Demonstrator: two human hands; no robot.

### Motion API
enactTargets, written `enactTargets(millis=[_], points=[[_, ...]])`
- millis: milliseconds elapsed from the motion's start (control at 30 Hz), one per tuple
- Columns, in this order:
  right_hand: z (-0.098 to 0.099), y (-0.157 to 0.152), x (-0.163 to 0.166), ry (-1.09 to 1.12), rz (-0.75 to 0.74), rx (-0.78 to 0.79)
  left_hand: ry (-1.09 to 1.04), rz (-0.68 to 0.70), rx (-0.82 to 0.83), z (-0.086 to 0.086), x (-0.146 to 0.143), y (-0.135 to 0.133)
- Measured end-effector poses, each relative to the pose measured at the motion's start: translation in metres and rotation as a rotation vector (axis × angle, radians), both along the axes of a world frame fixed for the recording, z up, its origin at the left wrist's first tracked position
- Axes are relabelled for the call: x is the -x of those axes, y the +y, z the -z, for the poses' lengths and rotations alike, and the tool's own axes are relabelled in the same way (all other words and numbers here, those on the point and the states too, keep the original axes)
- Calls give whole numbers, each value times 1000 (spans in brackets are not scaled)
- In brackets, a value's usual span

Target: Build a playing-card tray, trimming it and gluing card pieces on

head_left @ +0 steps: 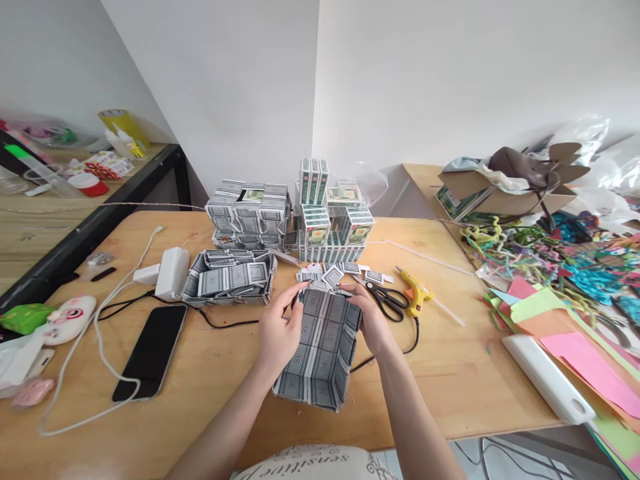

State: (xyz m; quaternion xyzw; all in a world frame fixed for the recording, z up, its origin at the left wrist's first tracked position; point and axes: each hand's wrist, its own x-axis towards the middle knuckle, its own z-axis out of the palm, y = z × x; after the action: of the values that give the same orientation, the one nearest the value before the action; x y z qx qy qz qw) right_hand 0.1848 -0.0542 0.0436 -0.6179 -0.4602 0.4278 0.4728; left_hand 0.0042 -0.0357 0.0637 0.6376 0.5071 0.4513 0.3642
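An open box made of grey-patterned playing cards (320,347) lies in front of me, tilted, its inside facing up. At its far left corner, my left hand (283,327) is closed with the fingertips pinching the rim. My right hand (373,317) grips the far right corner, fingers bent over the edge. Between the two hands a loose playing card (332,275) sticks up by the far rim; whether it is attached I cannot tell. More loose cards (376,277) lie just beyond. Black-handled scissors (387,301) and a yellow glue gun (416,293) are close to my right hand.
Left of the hands stand a card-made tray holding cards (230,279) and a larger card-made box (249,213). Stacked card packs (330,230) are behind. A phone (151,353), white cable and charger (173,272) lie left; coloured paper (575,360) and a cardboard box (505,190) are right.
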Motion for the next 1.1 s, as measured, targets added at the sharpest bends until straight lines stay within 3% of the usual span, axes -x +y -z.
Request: enactTargets(millis=[167,333,433,567,800,967,1100], points=[[4,9,-5,240,-9,90,-24,67,46,2,5,17],[19,15,-3,401,91,100,-26,96,99,13,9,32],[27,16,-2,306,102,73,-20,96,109,21,10,35],[24,23,-4,-8,96,-40,-2,94,104,31,8,37],[15,46,-1,-381,-193,-111,105,173,88,38,3,45],[21,49,-1,-405,-203,-99,423,123,-182,22,1,36],[22,45,-2,-405,-198,-95,641,192,-313,16,-5,26]])
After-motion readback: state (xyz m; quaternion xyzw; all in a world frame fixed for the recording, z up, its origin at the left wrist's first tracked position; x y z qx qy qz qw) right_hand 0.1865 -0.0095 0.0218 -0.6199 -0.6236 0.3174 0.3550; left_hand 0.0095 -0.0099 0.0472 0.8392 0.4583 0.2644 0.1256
